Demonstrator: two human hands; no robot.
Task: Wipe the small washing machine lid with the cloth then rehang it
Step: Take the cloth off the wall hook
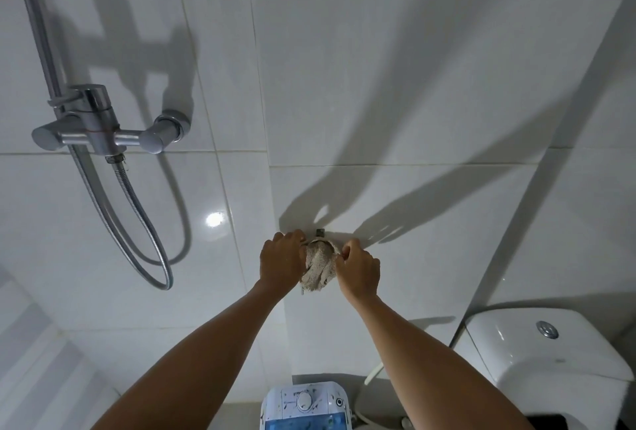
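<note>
Both hands grip cloth (318, 266) against white tiled wall (395, 85).

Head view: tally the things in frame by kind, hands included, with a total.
Hands: 2 (left, right)
Cloth: 1
Wall hook: 1
Washing machine: 1
Shower mixer: 1
Shower hose: 1
Toilet cistern: 1
Total: 8

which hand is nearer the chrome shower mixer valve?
Left. The left hand grips the beige cloth's left side, toward the chrome shower mixer valve; the right hand grips its far side.
</note>
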